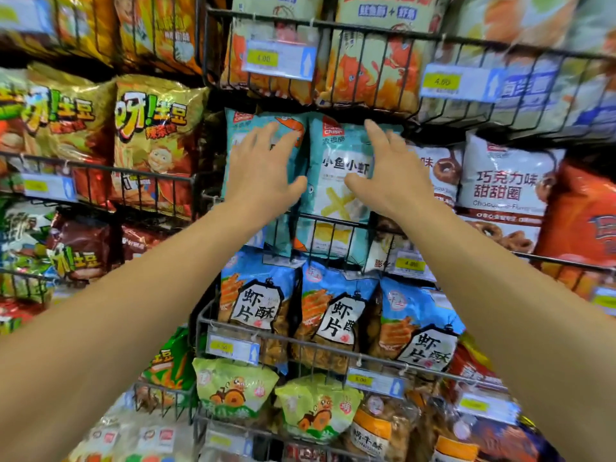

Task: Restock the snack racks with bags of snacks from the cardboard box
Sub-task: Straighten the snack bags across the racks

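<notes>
We press our left hand [263, 168] flat, fingers straight, on the left teal bag [240, 128] | right hand [386, 171] likewise on the right teal bag [336, 191] | both upright at the wire rack [333, 225] front edge

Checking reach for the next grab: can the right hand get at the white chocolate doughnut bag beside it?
Probably yes: the right hand rests open on the teal fish-and-shrimp bag, and the white doughnut bag stands uncovered just beyond.

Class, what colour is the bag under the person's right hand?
Light teal-blue with a white panel, seen in the head view.
</notes>
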A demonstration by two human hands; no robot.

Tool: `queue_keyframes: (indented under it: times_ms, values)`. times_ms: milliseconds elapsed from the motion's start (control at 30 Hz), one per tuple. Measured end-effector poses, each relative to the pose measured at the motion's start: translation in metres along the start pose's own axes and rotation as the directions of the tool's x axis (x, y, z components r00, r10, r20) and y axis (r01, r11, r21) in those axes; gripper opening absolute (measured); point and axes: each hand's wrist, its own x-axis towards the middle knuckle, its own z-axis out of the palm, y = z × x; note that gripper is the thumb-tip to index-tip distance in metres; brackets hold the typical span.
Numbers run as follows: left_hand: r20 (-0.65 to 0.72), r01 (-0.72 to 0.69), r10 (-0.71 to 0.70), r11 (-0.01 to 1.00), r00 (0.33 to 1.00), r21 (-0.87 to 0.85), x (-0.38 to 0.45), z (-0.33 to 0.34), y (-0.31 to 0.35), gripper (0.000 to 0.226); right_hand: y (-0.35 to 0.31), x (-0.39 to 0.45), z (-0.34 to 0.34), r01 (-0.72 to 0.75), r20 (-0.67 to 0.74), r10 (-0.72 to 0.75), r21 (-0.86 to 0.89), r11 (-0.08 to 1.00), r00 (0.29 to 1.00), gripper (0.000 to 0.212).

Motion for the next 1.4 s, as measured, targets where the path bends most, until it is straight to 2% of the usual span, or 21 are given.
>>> queue_keyframes:
  times_ms: [67,167,233,300,433,567,733,900,1033,1200,1400]
  values:
    - [-0.038,-0.073,0.071,0.995,0.997,-0.064,-0.006,0.0,0.027,0.065,0.025,-0.013,-0.004,0.016,-0.081,-0.01,0.076,0.997,0.997,0.074]
    - [-0.094,-0.171,0.156,0.969,0.983,-0.18,-0.015,0.006,0.083,0.057,0.08,-0.04,-0.008,-0.044,-0.233,0.073,0.126,0.991,0.97,0.061]
    - [-0.057,-0.199,0.191,0.947,0.98,-0.251,-0.018,0.016,0.125,0.054,0.12,-0.056,-0.012,-0.107,-0.336,0.127,0.079,0.991,0.933,0.059]
    - [0.004,-0.192,0.202,0.937,0.979,-0.29,-0.016,0.03,0.163,0.056,0.157,-0.064,-0.019,-0.188,-0.37,0.191,0.043,0.981,0.909,0.059]
    - [0.154,-0.09,0.115,0.984,0.981,-0.157,-0.003,0.063,0.211,0.074,0.199,-0.061,-0.019,-0.205,-0.237,0.204,0.018,0.979,0.95,0.081]
    - [0.301,0.095,-0.046,0.984,0.952,-0.151,0.007,0.079,0.219,0.09,0.197,-0.061,-0.013,-0.187,-0.148,0.213,0.17,0.967,0.966,0.096]
    - [0.294,0.126,-0.07,0.976,0.953,-0.176,0.011,0.081,0.21,0.101,0.206,-0.055,-0.013,-0.107,-0.161,0.135,0.168,0.98,0.978,0.094]
    - [0.165,0.099,-0.074,0.984,0.983,-0.148,-0.003,0.079,0.218,0.09,0.199,-0.066,-0.015,-0.263,-0.134,0.268,0.054,0.963,0.954,0.087]
    - [0.109,0.085,-0.076,0.993,0.991,-0.087,-0.009,0.076,0.221,0.084,0.191,-0.065,-0.017,-0.3,-0.125,0.293,-0.037,0.953,0.948,0.089]
    - [0.158,0.055,-0.051,0.998,0.986,-0.021,0.005,0.08,0.225,0.088,0.193,-0.055,-0.018,-0.302,-0.094,0.29,-0.166,0.939,0.953,0.09]
    - [0.221,0.049,-0.052,0.999,0.974,0.017,0.017,0.083,0.218,0.092,0.187,-0.036,-0.024,-0.313,0.01,0.33,-0.291,0.904,0.944,0.095]
